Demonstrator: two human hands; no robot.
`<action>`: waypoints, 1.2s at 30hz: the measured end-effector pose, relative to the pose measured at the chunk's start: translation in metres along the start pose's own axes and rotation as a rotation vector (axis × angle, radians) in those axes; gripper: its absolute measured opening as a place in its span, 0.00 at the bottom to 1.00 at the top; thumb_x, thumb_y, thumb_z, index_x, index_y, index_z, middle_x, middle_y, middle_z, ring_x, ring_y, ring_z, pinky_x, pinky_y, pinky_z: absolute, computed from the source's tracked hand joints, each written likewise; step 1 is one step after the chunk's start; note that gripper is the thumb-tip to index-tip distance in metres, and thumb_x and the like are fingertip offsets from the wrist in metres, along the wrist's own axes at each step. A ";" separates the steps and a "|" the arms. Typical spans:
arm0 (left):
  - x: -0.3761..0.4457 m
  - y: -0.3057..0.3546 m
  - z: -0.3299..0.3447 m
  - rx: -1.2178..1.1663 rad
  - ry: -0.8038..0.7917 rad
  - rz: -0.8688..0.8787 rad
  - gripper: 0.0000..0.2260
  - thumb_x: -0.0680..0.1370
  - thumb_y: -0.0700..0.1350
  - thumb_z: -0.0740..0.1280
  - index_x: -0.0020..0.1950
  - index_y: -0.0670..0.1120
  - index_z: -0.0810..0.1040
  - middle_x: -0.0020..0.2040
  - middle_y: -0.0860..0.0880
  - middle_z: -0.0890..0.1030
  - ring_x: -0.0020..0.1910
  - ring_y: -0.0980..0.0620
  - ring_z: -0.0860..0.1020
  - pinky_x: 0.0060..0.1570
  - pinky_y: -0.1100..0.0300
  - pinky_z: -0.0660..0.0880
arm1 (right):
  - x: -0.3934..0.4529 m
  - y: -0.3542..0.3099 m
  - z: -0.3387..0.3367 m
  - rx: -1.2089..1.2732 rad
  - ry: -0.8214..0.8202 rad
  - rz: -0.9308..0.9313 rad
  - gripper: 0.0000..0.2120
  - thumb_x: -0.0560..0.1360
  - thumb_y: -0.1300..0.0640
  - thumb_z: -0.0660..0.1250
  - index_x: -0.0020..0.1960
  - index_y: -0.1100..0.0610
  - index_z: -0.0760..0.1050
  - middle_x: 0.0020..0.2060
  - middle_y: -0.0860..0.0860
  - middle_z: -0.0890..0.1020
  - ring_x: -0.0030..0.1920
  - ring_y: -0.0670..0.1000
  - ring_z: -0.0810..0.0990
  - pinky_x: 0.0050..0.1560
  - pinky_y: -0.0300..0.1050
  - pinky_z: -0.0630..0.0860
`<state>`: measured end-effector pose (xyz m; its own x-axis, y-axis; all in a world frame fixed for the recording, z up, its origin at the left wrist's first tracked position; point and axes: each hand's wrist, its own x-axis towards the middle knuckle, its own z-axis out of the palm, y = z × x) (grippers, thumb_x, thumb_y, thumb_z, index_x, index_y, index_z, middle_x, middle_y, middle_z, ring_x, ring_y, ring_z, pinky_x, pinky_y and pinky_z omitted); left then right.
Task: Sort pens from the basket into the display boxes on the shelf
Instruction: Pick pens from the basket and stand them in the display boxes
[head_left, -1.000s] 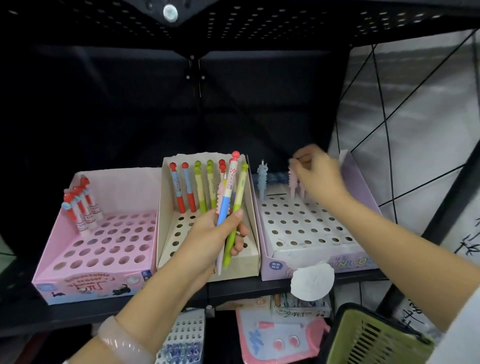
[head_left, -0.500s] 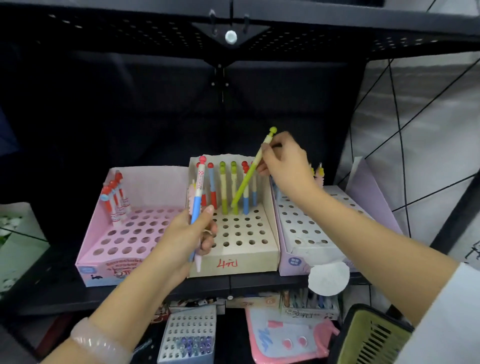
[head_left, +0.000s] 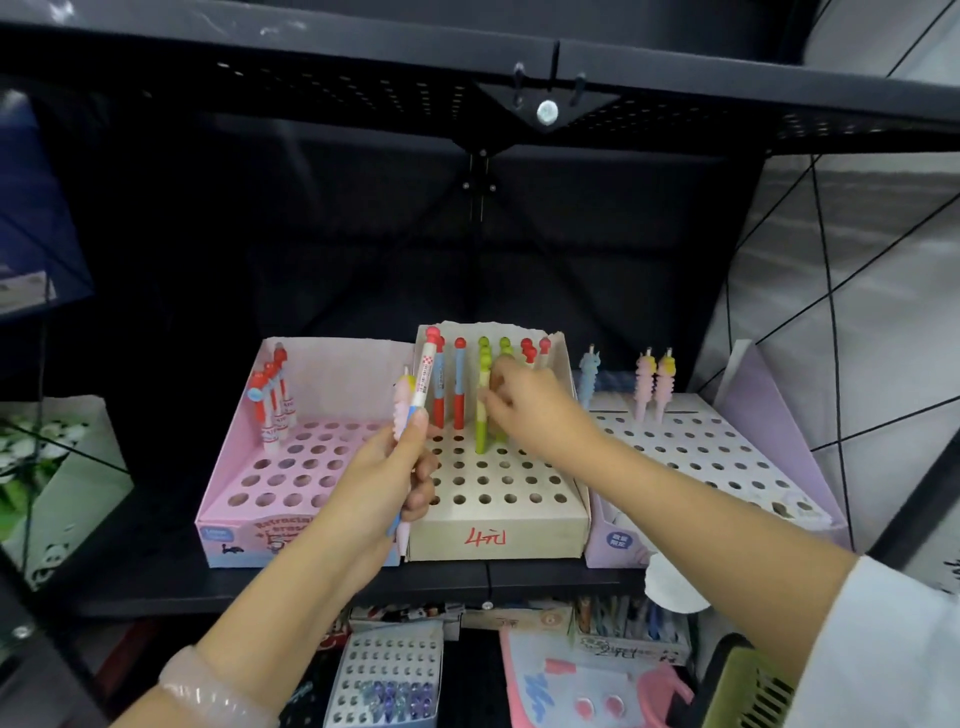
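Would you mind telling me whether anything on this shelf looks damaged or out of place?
The beige middle box has a ragged, torn back edge, unlike the pink box beside it. Otherwise the pens stand upright in their holes.

1 head-worn wide-angle camera gives the only view, so no second view overlaps it. It faces forward and slightly down into a dark shelf unit (head_left: 291, 587) from close by. 3 display boxes sit across the middle of the frame: pink box (head_left: 244, 467) centre left, beige box (head_left: 498, 535) at centre, lilac box (head_left: 748, 395) centre right. Both forearms enter from the lower edge. The upper shelf (head_left: 363, 57) spans the top. A green basket (head_left: 748, 696) is cropped at lower right.
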<state>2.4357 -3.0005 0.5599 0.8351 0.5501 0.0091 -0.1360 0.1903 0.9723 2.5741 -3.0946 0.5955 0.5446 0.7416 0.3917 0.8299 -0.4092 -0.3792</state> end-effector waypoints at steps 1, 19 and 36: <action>0.000 0.000 0.000 0.014 0.005 0.005 0.13 0.78 0.53 0.60 0.53 0.44 0.73 0.26 0.54 0.68 0.20 0.58 0.62 0.19 0.67 0.60 | -0.001 0.000 0.002 -0.022 -0.034 0.014 0.06 0.80 0.54 0.59 0.45 0.54 0.67 0.30 0.47 0.73 0.28 0.44 0.71 0.29 0.37 0.65; 0.000 -0.001 0.017 -0.021 0.011 -0.025 0.06 0.82 0.44 0.56 0.53 0.46 0.72 0.29 0.50 0.77 0.22 0.57 0.67 0.19 0.67 0.63 | 0.002 0.015 -0.059 0.380 0.516 0.189 0.06 0.80 0.54 0.58 0.44 0.54 0.67 0.34 0.53 0.81 0.31 0.45 0.81 0.33 0.39 0.78; -0.005 -0.001 0.017 0.066 -0.028 0.076 0.05 0.79 0.40 0.62 0.51 0.45 0.77 0.35 0.51 0.80 0.27 0.59 0.72 0.27 0.67 0.71 | -0.011 0.022 -0.037 0.035 0.330 0.224 0.09 0.75 0.52 0.66 0.50 0.57 0.72 0.40 0.48 0.76 0.39 0.47 0.76 0.38 0.40 0.71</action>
<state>2.4408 -3.0169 0.5625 0.8381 0.5381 0.0894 -0.1654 0.0945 0.9817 2.5907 -3.1320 0.6139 0.7258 0.4231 0.5425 0.6849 -0.5184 -0.5121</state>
